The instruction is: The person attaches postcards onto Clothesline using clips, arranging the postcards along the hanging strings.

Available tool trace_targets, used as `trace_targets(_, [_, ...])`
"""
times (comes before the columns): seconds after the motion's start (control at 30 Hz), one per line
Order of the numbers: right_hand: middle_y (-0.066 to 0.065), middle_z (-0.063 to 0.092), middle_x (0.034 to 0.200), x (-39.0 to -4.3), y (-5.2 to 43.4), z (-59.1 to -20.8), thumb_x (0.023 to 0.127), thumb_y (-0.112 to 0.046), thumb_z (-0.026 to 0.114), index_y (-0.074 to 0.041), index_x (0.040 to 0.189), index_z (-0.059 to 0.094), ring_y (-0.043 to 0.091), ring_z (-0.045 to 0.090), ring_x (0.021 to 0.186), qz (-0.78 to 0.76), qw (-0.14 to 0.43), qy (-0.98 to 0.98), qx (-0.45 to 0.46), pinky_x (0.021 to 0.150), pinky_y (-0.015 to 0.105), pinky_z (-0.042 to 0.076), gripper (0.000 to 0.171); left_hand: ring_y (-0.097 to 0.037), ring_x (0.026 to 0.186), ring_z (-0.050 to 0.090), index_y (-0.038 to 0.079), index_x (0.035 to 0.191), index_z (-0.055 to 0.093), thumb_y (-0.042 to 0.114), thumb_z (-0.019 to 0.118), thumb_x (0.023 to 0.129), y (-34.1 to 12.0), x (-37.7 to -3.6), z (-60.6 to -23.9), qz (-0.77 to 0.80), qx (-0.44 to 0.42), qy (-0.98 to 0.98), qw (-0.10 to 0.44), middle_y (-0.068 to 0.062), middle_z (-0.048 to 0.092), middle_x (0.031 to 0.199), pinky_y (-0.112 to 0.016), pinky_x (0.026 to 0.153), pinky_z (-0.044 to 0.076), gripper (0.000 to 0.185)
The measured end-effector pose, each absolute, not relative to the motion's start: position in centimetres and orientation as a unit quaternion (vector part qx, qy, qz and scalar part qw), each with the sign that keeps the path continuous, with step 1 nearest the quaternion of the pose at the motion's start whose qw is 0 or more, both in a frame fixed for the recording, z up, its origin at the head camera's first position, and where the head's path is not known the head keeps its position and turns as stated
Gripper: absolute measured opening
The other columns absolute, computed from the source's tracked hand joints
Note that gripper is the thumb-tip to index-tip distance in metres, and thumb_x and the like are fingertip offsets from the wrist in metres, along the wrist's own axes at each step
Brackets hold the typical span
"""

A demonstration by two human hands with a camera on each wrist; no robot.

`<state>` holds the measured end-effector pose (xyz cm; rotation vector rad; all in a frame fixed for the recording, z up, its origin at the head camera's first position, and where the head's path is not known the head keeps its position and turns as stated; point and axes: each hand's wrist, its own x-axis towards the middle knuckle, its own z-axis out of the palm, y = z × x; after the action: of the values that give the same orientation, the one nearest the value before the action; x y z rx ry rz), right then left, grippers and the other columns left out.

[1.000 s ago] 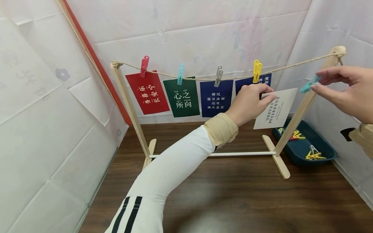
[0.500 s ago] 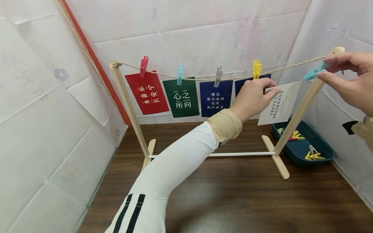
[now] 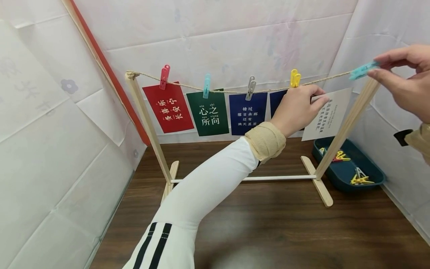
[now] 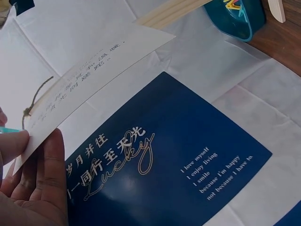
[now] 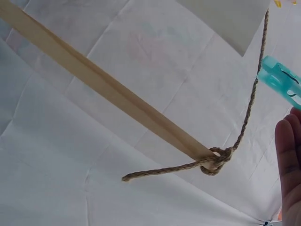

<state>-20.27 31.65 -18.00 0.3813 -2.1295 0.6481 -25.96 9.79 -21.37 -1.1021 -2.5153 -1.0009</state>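
Observation:
Between thumb and fingers, my left hand (image 3: 297, 109) pinches a white card (image 3: 329, 116) with printed characters, below the rope (image 3: 327, 79). A light-blue clothespin (image 3: 363, 70) is pinched in my right hand (image 3: 408, 76), its nose right at the rope near the right post. In the right wrist view this clothespin (image 5: 281, 77) overlaps the rope (image 5: 251, 101), with the card's corner (image 5: 235, 28) apart from it. Behind my left hand hangs a blue card (image 4: 183, 155), mostly hidden in the head view, under a yellow clothespin (image 3: 295, 79).
Red (image 3: 169, 108), green (image 3: 209, 114) and blue (image 3: 248, 116) cards hang from the rope by clothespins. The rope spans the left post (image 3: 149, 127) and right post (image 3: 349, 127) of a wooden stand. A dark teal bin (image 3: 374, 175) with several clothespins stands behind the right post.
My right hand has raised the light-blue clothespin to the rope. My left hand has shifted right and slightly up with the white card. The hanging cards stay in place.

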Motion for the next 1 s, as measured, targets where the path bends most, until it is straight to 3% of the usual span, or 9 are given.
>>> trace_targets(0.33, [-0.048,0.045,0.103,-20.2,31.0,-16.7,0.106,0.006,0.062,0.018,0.116,0.071,-0.02,0.044,0.101,0.242,0.423,-0.856,0.172,0.104,0.004,0.039,0.018,0.001,0.083,0.065,0.017,0.131,0.075,0.031,0.057,0.115,10.6,-25.9,-20.9,-0.323,-0.366,-0.865,0.115,0.008,0.079,0.118,-0.011,0.074,0.047,0.028])
trace_targets(0.63, [-0.046,0.045,0.101,-20.6,30.3,-15.5,0.109,0.002,0.059,0.017,0.124,0.07,-0.016,0.042,0.098,0.253,0.384,-0.874,0.156,0.099,0.001,0.037,0.024,0.001,0.084,0.064,0.02,0.132,0.075,0.033,0.057,0.115,11.0,-26.0,-20.5,-0.31,-0.349,-0.877,0.115,0.011,0.079,0.116,-0.011,0.074,0.047,0.028])
trace_targets(0.67, [-0.038,0.052,0.103,-20.7,30.3,-15.3,0.109,0.002,0.059,0.017,0.125,0.069,-0.016,0.042,0.098,0.249,0.38,-0.877,0.155,0.097,0.0,0.037,0.024,0.001,0.085,0.064,0.02,0.132,0.075,0.033,0.057,0.115,11.1,-26.1,-20.5,-0.31,-0.347,-0.878,0.114,0.011,0.078,0.116,-0.011,0.075,0.047,0.028])
trace_targets(0.8, [-0.04,0.052,0.104,-21.0,30.3,-14.9,0.11,0.001,0.058,0.016,0.127,0.069,-0.017,0.042,0.098,0.238,0.372,-0.882,0.167,0.095,-0.002,0.037,0.026,0.001,0.083,0.063,0.02,0.131,0.075,0.034,0.058,0.114,11.2,-26.2,-20.3,-0.315,-0.339,-0.88,0.107,0.011,0.078,0.112,-0.012,0.072,0.047,0.028])
trace_targets(0.87, [-0.041,0.051,0.104,-21.3,30.4,-14.8,0.11,0.0,0.058,0.015,0.127,0.07,-0.019,0.042,0.098,0.232,0.372,-0.883,0.17,0.097,-0.001,0.037,0.026,0.0,0.081,0.062,0.02,0.13,0.076,0.034,0.058,0.114,11.3,-26.2,-20.3,-0.316,-0.335,-0.881,0.105,0.011,0.076,0.109,-0.012,0.07,0.046,0.027])
trace_targets(0.9, [-0.048,0.043,0.103,-21.4,30.4,-14.7,0.111,-0.001,0.057,0.014,0.128,0.07,-0.018,0.042,0.098,0.23,0.368,-0.885,0.171,0.099,-0.001,0.037,0.026,0.0,0.079,0.061,0.02,0.13,0.076,0.034,0.058,0.114,11.4,-26.2,-20.3,-0.315,-0.334,-0.882,0.105,0.011,0.076,0.106,-0.013,0.068,0.045,0.027])
trace_targets(1.0, [-0.046,0.042,0.104,-21.5,30.6,-14.7,0.112,-0.005,0.056,0.012,0.13,0.071,-0.018,0.04,0.097,0.216,0.354,-0.894,0.169,0.099,0.0,0.036,0.029,-0.002,0.075,0.057,0.021,0.128,0.076,0.034,0.058,0.114,11.7,-26.2,-20.3,-0.308,-0.334,-0.884,0.109,0.011,0.073,0.1,-0.014,0.065,0.042,0.026])
